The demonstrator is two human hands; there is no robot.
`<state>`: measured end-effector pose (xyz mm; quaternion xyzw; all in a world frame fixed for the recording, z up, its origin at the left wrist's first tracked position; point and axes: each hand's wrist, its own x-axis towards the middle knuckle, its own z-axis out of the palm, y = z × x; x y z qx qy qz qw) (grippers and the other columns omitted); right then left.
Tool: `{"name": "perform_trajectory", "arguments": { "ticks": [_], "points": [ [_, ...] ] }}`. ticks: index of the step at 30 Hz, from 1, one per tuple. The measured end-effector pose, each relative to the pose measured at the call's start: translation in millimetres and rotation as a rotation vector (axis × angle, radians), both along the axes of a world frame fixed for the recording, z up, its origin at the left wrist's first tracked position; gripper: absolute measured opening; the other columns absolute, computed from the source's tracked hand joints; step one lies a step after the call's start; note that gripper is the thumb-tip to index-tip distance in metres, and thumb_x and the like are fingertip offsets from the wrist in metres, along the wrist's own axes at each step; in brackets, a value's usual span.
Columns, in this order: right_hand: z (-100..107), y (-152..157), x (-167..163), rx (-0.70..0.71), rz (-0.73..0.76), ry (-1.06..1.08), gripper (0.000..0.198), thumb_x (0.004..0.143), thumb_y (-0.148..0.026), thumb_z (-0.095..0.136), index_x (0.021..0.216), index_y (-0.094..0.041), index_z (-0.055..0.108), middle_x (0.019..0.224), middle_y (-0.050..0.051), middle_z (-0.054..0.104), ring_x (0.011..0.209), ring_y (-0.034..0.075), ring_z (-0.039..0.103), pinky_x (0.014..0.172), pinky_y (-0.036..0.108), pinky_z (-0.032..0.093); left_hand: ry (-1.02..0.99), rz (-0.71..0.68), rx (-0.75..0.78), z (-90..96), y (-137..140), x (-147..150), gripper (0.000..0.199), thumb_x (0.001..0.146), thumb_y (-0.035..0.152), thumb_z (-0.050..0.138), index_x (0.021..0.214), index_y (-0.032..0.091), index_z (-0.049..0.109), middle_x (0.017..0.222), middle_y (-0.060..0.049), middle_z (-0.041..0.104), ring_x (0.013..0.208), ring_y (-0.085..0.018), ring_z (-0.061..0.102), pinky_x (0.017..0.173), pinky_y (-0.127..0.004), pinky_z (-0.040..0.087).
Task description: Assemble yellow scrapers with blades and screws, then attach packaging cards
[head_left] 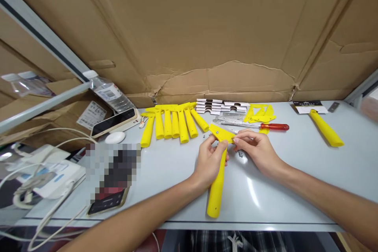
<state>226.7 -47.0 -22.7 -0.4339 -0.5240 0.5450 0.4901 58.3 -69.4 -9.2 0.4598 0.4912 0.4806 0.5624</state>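
My left hand (209,161) grips a yellow plastic scraper handle (217,187) just below its flat head, with the long grip pointing toward me over the grey table (295,189). My right hand (257,149) pinches the right corner of the scraper head (221,134) with thumb and fingertips. A few small screws (239,152) lie on the table under my right hand. Just behind my hands lies a red-handled screwdriver (273,126).
A row of several yellow handles (174,124) lies at the back, beside stacked blade packs (221,106), metal plates (233,122) and yellow cover pieces (261,113). One finished scraper (325,128) rests far right. Phones (113,123), a water bottle (109,94) and cables (35,189) crowd the left.
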Motion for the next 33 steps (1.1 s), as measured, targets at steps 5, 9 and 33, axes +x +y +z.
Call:
{"name": "perform_trajectory", "arguments": {
  "ticks": [5,9,33],
  "points": [
    [5.7,-0.7,-1.6,-0.076,-0.003,0.035,0.042,0.064,-0.049,0.092,0.085,-0.017,0.075,0.092,0.004,0.07,0.077,0.015,0.068,0.074,0.029,0.056,0.007,-0.007,-0.004,-3.6,-1.2,0.4,0.032,0.088,0.047,0.068,0.103,0.019,0.062,0.058,0.004,0.059,0.05,-0.012,0.053,0.049,-0.022,0.045],
    [7.7,-3.0,-2.6,-0.112,0.008,0.073,0.044,0.064,-0.045,0.093,0.088,-0.017,0.068,0.083,0.002,0.069,0.077,0.015,0.069,0.073,0.026,0.054,0.016,-0.004,0.011,-4.2,-2.4,0.9,0.034,0.088,0.05,0.068,0.102,0.019,0.063,0.057,0.005,0.058,0.047,-0.01,0.051,0.049,-0.021,0.045],
    [13.5,33.9,40.6,0.382,-0.156,-0.384,0.019,0.089,-0.035,0.063,0.096,-0.018,0.063,0.088,0.006,0.068,0.072,0.016,0.066,0.066,0.032,0.054,-0.137,-0.023,-0.135,7.8,8.2,-6.8,0.04,0.079,0.05,0.081,0.09,0.018,0.06,0.072,0.001,0.063,0.055,-0.011,0.06,0.049,-0.022,0.05]
  ]
}}
